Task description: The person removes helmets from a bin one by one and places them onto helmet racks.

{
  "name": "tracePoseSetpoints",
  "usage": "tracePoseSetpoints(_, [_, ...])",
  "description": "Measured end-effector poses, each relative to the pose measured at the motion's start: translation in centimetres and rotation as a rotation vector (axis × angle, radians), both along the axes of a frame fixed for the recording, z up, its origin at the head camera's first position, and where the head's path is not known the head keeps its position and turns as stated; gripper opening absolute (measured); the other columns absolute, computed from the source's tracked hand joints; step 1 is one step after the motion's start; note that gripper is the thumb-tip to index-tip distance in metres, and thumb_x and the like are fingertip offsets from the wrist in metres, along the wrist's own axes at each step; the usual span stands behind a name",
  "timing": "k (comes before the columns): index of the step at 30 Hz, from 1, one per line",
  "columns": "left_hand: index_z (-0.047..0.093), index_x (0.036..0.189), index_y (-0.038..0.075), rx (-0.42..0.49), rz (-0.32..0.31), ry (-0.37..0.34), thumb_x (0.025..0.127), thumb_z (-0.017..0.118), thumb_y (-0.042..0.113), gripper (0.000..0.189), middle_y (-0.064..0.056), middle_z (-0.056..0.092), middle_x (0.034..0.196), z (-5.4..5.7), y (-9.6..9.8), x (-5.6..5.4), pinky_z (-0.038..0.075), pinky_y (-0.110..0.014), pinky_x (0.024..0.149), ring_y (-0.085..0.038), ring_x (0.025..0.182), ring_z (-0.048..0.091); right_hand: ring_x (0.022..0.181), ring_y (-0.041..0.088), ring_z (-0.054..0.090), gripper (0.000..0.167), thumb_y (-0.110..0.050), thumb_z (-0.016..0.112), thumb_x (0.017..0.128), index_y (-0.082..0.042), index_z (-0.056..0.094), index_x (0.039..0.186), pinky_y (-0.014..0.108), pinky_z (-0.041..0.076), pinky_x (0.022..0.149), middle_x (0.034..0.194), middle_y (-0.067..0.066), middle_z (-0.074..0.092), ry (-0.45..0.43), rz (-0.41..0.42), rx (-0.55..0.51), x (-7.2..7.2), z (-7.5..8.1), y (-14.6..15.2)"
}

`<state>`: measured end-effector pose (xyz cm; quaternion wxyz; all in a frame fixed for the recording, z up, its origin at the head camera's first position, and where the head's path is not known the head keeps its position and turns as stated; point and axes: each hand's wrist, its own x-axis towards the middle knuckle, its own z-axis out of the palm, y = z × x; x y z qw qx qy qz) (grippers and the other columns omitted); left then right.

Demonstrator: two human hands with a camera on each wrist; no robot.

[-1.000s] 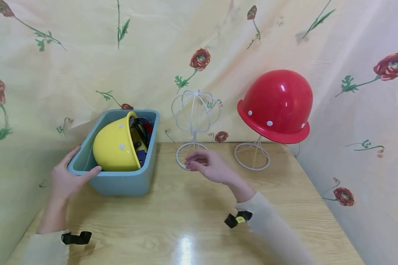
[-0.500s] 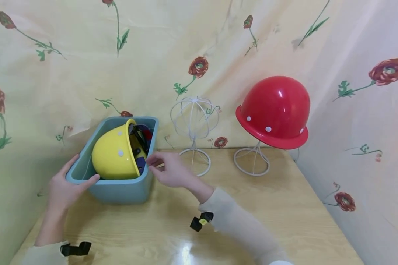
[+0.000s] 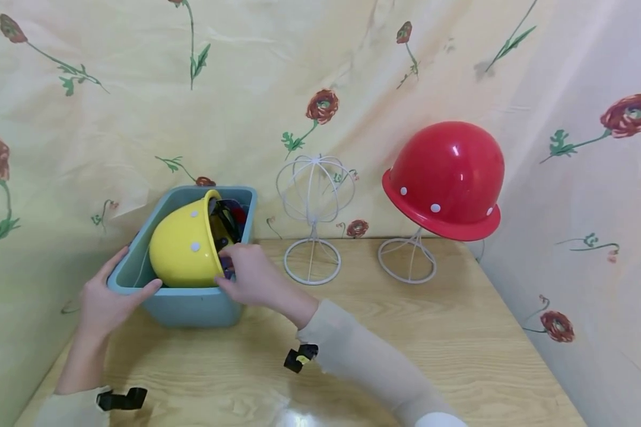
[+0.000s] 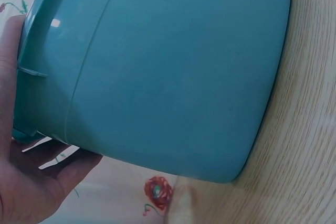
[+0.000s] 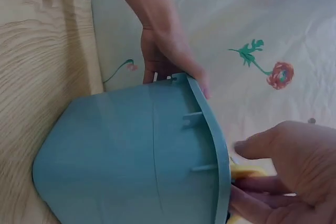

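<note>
A yellow hard hat (image 3: 184, 246) lies on its side in a blue plastic bin (image 3: 197, 308), its opening facing right. My left hand (image 3: 107, 296) holds the bin's near left corner, thumb over the front rim and fingers along the left side. In the left wrist view the left hand (image 4: 26, 182) spans the corner below the rim. My right hand (image 3: 256, 276) reaches over the bin's right front rim, fingers inside the hat's opening. From the right wrist, the right hand (image 5: 294, 177) has its thumb apart from the yellow brim (image 5: 247, 170); its fingertips are hidden behind the bin's rim.
A white wire stand (image 3: 312, 237) is upright right of the bin. Farther right, a red hard hat (image 3: 448, 178) sits tilted on a second wire stand (image 3: 408, 261). Dark straps (image 3: 225, 219) show inside the yellow hat. Flower-patterned cloth (image 3: 246, 89) rises behind the wooden table (image 3: 406, 332).
My right hand has moved left from in front of the wire stand to the yellow hard hat's opening in the bin. The left hand has stayed on the bin's corner.
</note>
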<state>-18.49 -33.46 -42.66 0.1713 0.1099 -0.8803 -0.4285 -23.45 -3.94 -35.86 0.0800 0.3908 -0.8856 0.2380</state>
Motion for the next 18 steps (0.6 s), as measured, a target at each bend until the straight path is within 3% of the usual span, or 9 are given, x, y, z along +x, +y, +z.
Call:
tracePoseSetpoints(5, [0.033, 0.169, 0.020, 0.003, -0.009, -0.001, 0.086, 0.088, 0.036, 0.100, -0.032, 0.043, 0.160, -0.3, 0.0, 0.1, 0.037, -0.012, 0.073, -0.043, 0.130, 0.046, 0.084, 0.009, 0.065, 0.026, -0.022, 0.075, 0.099, -0.004, 0.071, 0.116, 0.013, 0.049, 0.068, 0.100, 0.004, 0.074, 0.002, -0.064, 0.069, -0.1, 0.1, -1.2])
tracePoseSetpoints(8, [0.034, 0.168, 0.020, 0.006, -0.005, -0.005, 0.086, 0.088, 0.035, 0.100, -0.032, 0.043, 0.161, -0.4, -0.1, 0.2, 0.038, -0.018, 0.078, -0.044, 0.131, 0.045, 0.082, 0.009, 0.066, 0.024, -0.020, 0.071, 0.102, -0.003, 0.069, 0.118, 0.014, 0.052, 0.069, 0.099, 0.004, 0.073, -0.022, -0.101, 0.061, -0.1, 0.2, -1.6])
tracePoseSetpoints(14, [0.031, 0.169, 0.019, -0.013, -0.019, -0.016, 0.088, 0.086, 0.038, 0.101, -0.035, 0.041, 0.160, -0.3, -0.1, 0.3, 0.041, -0.028, 0.080, -0.049, 0.131, 0.045, 0.086, 0.013, 0.074, 0.029, -0.018, 0.061, 0.108, 0.000, 0.065, 0.130, 0.015, 0.057, 0.070, 0.110, 0.010, 0.078, -0.120, -0.159, -0.067, -1.0, 1.1, -2.1])
tracePoseSetpoints(18, [0.031, 0.169, 0.020, -0.015, -0.027, 0.008, 0.088, 0.086, 0.038, 0.100, -0.033, 0.043, 0.159, -0.1, -0.2, -0.1, 0.040, -0.024, 0.079, -0.047, 0.129, 0.046, 0.079, 0.013, 0.072, 0.028, -0.019, 0.061, 0.109, -0.002, 0.070, 0.130, 0.012, 0.055, 0.069, 0.106, 0.009, 0.080, -0.072, -0.177, -0.174, -2.5, 1.7, -2.3])
